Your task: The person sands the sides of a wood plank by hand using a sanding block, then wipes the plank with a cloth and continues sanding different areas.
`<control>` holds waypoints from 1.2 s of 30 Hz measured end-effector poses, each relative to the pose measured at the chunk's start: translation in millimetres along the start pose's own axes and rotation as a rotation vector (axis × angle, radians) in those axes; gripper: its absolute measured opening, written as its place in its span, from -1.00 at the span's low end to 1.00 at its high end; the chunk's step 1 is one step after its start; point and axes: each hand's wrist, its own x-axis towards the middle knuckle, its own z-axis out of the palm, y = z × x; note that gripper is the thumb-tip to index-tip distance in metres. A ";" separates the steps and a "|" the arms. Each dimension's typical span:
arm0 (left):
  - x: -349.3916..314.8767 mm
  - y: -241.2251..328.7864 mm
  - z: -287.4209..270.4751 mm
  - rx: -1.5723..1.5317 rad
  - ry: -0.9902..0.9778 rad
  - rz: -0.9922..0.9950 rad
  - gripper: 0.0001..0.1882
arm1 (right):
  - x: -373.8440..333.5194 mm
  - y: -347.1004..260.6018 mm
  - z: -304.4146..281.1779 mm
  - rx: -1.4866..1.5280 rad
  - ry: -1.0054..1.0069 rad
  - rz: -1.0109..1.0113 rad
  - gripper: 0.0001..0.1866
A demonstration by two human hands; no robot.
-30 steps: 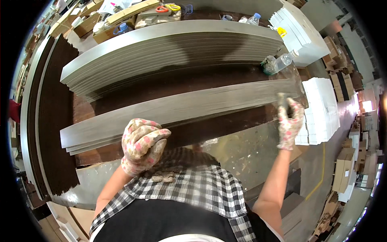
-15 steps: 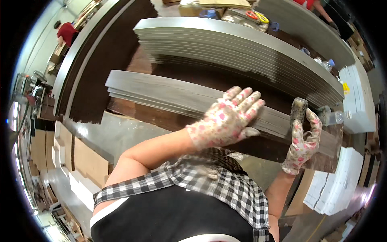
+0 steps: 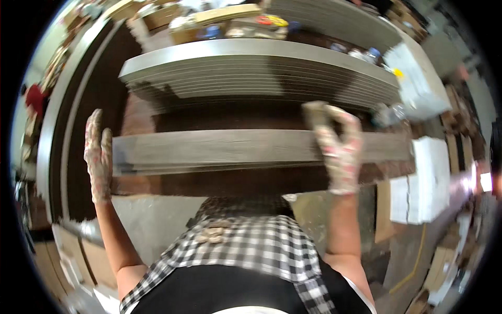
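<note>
A short stack of long grey wood-look planks (image 3: 219, 149) lies across the brown table in front of me. At its left end my left hand (image 3: 98, 159), in a white glove with pink flowers, stands with fingers stretched out, beside or against the plank ends. My right hand (image 3: 341, 152), in a matching glove, is over the right part of the top plank and smeared by motion. Between its thumb and fingers is a small dark, speckled block (image 3: 315, 114); its exact kind is not clear. Whether the block touches the plank cannot be told.
Behind the planks runs a taller stack of grey boards (image 3: 251, 68). Dark boards (image 3: 99, 115) stand at the left. White stacked panels (image 3: 431, 178) are at the right. Scissors (image 3: 272, 21), a box (image 3: 185, 34) and bottles (image 3: 372, 55) sit beyond.
My left hand has gone from the middle of the plank to its left end. My right hand, still with the block, has shifted left along the plank. The view has turned.
</note>
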 end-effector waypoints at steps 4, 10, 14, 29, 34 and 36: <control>6.4 124.2 46.7 -0.185 -0.383 0.562 -0.07 | 6.4 12.6 8.7 0.038 -0.111 -0.117 -0.54; 0.7 170.6 69.5 -0.191 -0.617 0.540 -0.13 | 41.5 106.9 -161.8 -0.098 0.228 0.119 -0.55; 4.4 174.6 74.0 -0.137 -0.668 0.501 -0.04 | 69.2 140.9 -246.5 -0.093 0.622 0.263 -0.51; 3.4 90.9 -48.7 0.213 0.016 0.234 -0.18 | 77.5 58.5 -151.8 -0.015 0.507 -0.352 -0.48; 26.4 -5.7 -91.9 0.461 0.216 -0.091 -0.30 | 86.9 60.6 -106.1 -0.115 0.235 -0.615 -0.50; 41.3 -65.8 -99.3 0.483 0.201 -0.192 -0.32 | 85.9 50.8 -92.0 0.061 0.261 -0.438 -0.49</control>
